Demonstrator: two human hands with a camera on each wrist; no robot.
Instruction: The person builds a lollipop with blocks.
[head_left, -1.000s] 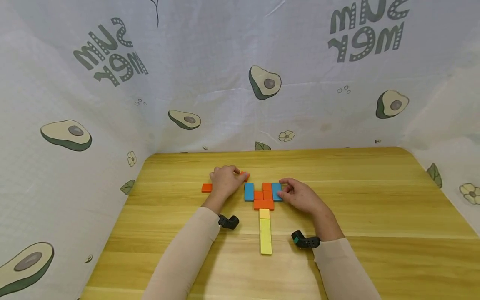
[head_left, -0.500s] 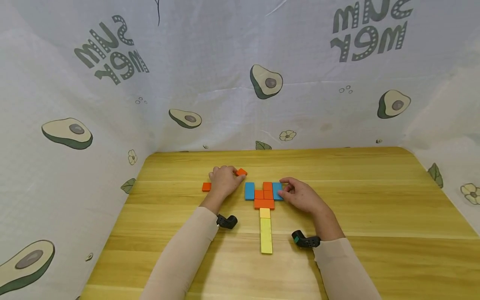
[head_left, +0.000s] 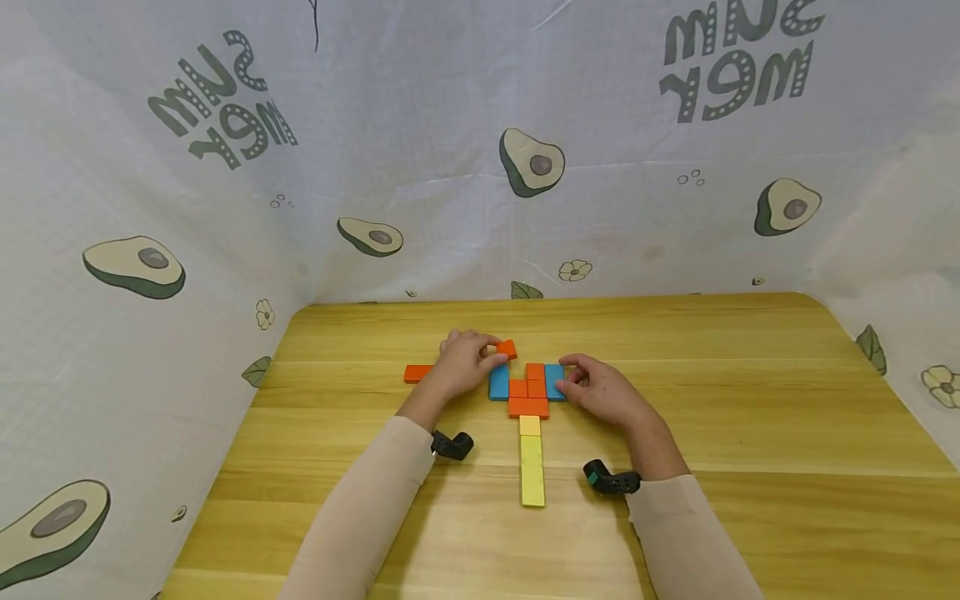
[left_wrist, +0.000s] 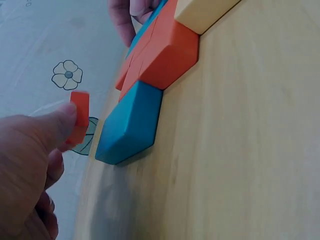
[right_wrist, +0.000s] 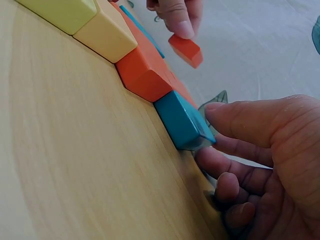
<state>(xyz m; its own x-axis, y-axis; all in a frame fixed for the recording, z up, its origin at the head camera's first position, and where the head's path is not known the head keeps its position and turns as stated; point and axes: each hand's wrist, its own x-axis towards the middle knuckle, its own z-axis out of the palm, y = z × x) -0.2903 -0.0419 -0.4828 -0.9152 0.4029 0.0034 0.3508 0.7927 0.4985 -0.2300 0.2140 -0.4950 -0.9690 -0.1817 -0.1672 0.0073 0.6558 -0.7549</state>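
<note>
A small orange block (head_left: 507, 349) is pinched between the thumb and fingers of my left hand (head_left: 463, 362), raised above the far end of the left blue block (head_left: 498, 383). My right hand (head_left: 603, 390) is at the outer side of the right blue block (head_left: 554, 382); its fingertips touch or nearly touch the edge, thumb and index finger spread apart. Between the blue blocks lie several orange blocks (head_left: 528, 407), leaving a gap at the far left. Below them a pale yellow block (head_left: 529, 426) and a long yellow-green block (head_left: 532, 472) continue in a line.
Another orange block (head_left: 417, 374) lies to the left, partly hidden behind my left hand. The wooden table (head_left: 750, 400) meets a printed white cloth (head_left: 450, 167) at its back and sides.
My left hand, holding the orange block, first drew slightly left, then moved right toward the left blue block. The right hand has stayed at the right blue block.
</note>
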